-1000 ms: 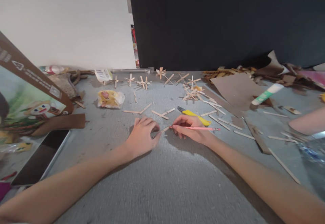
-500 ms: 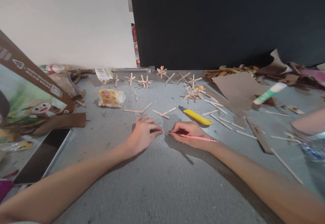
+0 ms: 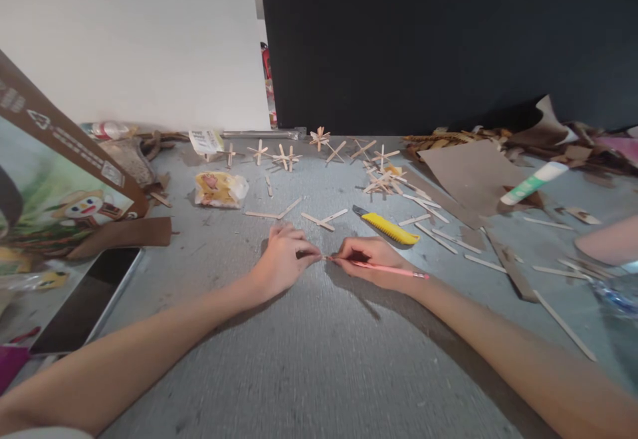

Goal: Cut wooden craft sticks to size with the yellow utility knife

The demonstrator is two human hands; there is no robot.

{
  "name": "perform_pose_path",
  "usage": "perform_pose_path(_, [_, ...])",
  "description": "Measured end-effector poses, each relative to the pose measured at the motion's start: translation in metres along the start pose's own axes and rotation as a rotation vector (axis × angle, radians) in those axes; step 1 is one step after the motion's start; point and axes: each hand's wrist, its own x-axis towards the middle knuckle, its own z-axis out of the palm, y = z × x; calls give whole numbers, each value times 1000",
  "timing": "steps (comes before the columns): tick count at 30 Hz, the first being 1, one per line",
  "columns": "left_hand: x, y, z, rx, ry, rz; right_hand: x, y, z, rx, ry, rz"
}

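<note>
My right hand (image 3: 371,260) is closed on a pink pencil (image 3: 393,269), its tip pointing left toward my other hand. My left hand (image 3: 286,256) pinches a small pale piece (image 3: 325,258), mostly hidden by the fingertips; it looks like wood, but its kind is not clear. The pencil tip meets or nearly meets this piece. Just beyond the hands lie two pairs of craft sticks, one joined in a V (image 3: 276,213) and one crossing near its end (image 3: 323,220). A yellow utility knife (image 3: 386,225) rests beyond my right hand.
Several star-shaped stick assemblies (image 3: 285,158) stand along the back. Loose craft sticks (image 3: 436,238), cardboard (image 3: 471,176) and a glue stick (image 3: 534,183) lie at right, near another person's arm (image 3: 608,240). At left are a phone (image 3: 87,299), a paper bag (image 3: 64,160) and a small packet (image 3: 220,190).
The view has shifted slightly. Both hands keep nearly the same pose, with the pencil tip still at the small piece.
</note>
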Motion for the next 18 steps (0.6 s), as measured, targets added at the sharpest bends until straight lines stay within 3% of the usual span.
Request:
perform_pose_path(6, [0,0,0,-8,-10,-9,1,2,1,71,-66,-4])
perform_pose_path(13, [0,0,0,-21,-4,0,-1,-1,0,-1,0,13])
perform_pose_path(18, [1,2,-1,-16,-17,-30,1,1,1,27,-39,8])
